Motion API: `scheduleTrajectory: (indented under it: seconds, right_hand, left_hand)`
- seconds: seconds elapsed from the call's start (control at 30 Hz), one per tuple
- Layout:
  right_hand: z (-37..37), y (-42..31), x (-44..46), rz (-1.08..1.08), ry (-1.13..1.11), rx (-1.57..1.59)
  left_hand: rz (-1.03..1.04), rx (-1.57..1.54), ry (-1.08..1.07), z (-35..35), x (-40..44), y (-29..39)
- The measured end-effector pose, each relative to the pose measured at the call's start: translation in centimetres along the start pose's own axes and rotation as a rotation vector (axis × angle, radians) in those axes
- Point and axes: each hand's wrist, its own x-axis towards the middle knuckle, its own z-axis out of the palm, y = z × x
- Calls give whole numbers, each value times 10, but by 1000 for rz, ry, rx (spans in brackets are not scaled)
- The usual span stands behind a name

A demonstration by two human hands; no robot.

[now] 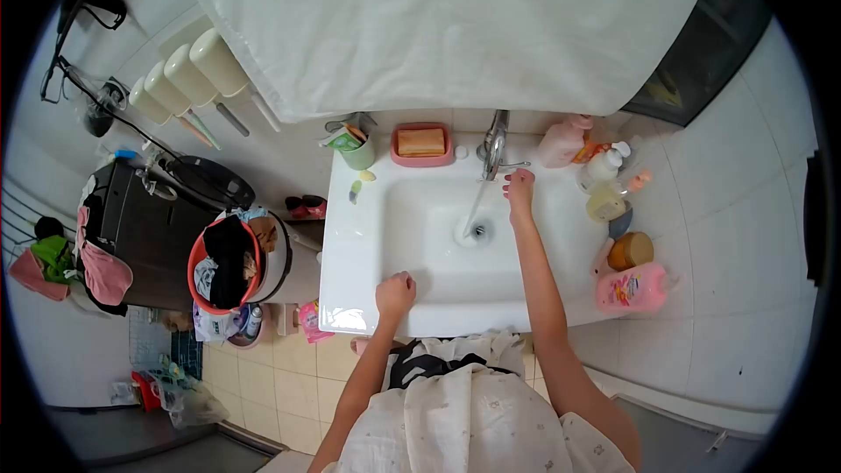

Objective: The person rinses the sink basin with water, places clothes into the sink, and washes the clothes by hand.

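A chrome faucet [496, 144] runs a thin stream of water into the white washbasin [412, 201], beside the drain [478, 229]. Just right of the stream, my right hand [520, 188] is raised close below the faucet's lever, its fingers loosely bent and slightly apart, with nothing visible in them. Whether it touches the lever is not plain. My left hand [396, 295] is closed in a fist at the basin's front left rim; I see nothing in it.
A pink soap dish [421, 145] and a green cup [358, 154] with brushes stand on the back ledge. Several bottles crowd the right side, including a pink bottle [632, 288]. A red basin [198, 284] of clothes is at left. A white sheet [455, 26] hangs above.
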Motion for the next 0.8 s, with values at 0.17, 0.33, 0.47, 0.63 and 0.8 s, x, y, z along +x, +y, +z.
scheduleTrajectory:
  seconds: [0.17, 0.33, 0.47, 0.63, 0.8]
  right_hand:
    - [15, -7, -61, -631, -142, -23]
    - [61, -17, -55, -771, -79, -251]
    - [103, -32, -52, -874, -98, -280]
    - [115, -33, -47, -841, -105, -245]
    - [67, -30, -55, -843, -171, -319]
  left_hand:
    - [12, -17, 14, 1, -1, 4]
    - [-4, -1, 0, 0, 0, 1]
    - [-21, -19, -10, -1, 0, 3]
    - [-20, -10, -8, -3, 0, 4]
    - [-16, -1, -26, -3, 0, 5]
